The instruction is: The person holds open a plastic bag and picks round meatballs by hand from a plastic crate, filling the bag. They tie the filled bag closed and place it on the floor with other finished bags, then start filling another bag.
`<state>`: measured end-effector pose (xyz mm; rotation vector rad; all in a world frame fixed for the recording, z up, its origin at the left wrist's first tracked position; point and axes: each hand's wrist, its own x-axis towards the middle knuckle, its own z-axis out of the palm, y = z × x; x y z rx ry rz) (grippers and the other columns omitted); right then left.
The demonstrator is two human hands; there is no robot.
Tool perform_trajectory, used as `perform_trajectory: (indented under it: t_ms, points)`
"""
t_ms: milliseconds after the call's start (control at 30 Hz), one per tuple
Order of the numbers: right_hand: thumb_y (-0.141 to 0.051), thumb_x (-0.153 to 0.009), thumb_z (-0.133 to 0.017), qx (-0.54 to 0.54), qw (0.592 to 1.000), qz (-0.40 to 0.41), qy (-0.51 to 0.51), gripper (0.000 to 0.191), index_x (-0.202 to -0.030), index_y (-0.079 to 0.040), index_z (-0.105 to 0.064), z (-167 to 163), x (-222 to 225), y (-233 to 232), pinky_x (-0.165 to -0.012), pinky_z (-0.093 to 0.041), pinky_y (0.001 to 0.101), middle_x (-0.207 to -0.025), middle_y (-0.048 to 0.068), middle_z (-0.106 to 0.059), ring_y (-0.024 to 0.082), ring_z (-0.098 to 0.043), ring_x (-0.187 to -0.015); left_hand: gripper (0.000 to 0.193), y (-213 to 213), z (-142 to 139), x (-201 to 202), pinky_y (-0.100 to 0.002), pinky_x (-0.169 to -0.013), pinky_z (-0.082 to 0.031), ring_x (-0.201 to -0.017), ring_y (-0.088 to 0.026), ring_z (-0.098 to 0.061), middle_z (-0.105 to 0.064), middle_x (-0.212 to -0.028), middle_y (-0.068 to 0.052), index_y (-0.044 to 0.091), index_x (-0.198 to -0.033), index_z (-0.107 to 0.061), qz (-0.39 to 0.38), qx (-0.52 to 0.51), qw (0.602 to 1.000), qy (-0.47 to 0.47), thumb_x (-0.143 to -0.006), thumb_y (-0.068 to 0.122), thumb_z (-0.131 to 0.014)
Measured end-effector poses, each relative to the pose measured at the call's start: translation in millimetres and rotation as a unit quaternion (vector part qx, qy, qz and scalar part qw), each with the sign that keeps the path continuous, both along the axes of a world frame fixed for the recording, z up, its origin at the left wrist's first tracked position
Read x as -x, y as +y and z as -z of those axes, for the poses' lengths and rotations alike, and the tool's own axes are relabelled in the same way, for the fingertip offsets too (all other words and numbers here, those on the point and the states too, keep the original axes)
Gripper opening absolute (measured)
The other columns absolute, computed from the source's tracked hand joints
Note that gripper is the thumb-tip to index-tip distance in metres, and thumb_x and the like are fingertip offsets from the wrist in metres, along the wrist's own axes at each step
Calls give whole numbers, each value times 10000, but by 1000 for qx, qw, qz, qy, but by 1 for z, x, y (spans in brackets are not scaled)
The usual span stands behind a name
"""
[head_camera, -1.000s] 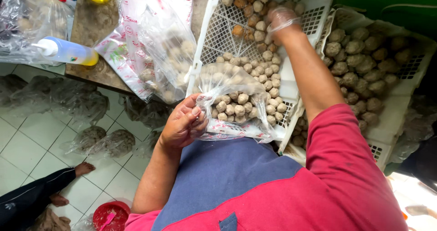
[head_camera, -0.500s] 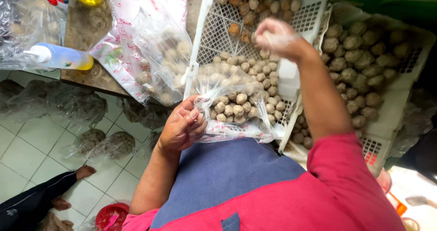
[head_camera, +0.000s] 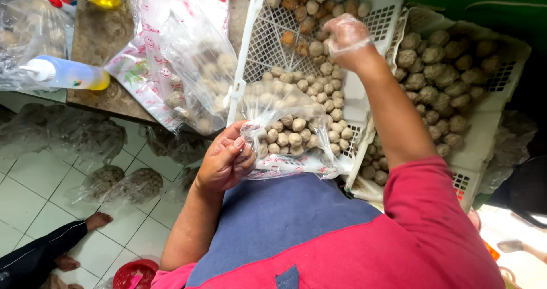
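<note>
My left hand (head_camera: 225, 163) pinches the rim of a clear plastic bag (head_camera: 279, 104), half filled with pale meatballs (head_camera: 288, 138), and holds it open over a white slotted crate (head_camera: 373, 7). More meatballs (head_camera: 319, 78) lie loose in that crate. My right hand (head_camera: 347, 35), in a thin clear plastic glove, hovers above the crate with its fingers curled shut around a few meatballs. It is a hand's length beyond the bag's mouth.
A second white crate (head_camera: 513, 72) of darker meatballs stands to the right. Filled plastic bags (head_camera: 199, 78) and a squeeze bottle (head_camera: 68, 75) lie on a stone counter (head_camera: 108, 95) at the left. More filled bags (head_camera: 122, 183) lie on the tiled floor below. Another person's bare foot (head_camera: 97, 220) and a red bucket (head_camera: 134, 275) are at the lower left.
My right hand has drawn back from the far pile in the crate toward the bag, fingers closed. My left hand has kept its hold on the bag's rim.
</note>
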<state>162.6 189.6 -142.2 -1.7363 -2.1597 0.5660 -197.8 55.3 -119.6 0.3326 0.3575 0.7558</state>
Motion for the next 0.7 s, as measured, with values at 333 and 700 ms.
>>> perform_trajectory:
  t_ms: [333,700]
  points:
    - [-87,-874,-640,-51,986,71,-140,405,-1279,-60,-630,27,-1,77,-836,-522,542,-1114,278,-656,455,-646,-1005,385,4,4,-2,-231,-525,-318,-604,-96,-383,-411,-728,8,25,-1446,-478,3,2,1000,-8,-1087,140,-552]
    - [-188,-941,-664,99,988,94,-77,192,-1098,-82,-695,18,-11,85,-901,-543,481,-1103,185,-715,370,-679,-1035,421,6,3,-2,-228,-520,-316,-619,-103,-392,-422,-717,6,25,-1448,-466,8,-2,1000,-17,-1066,146,-595]
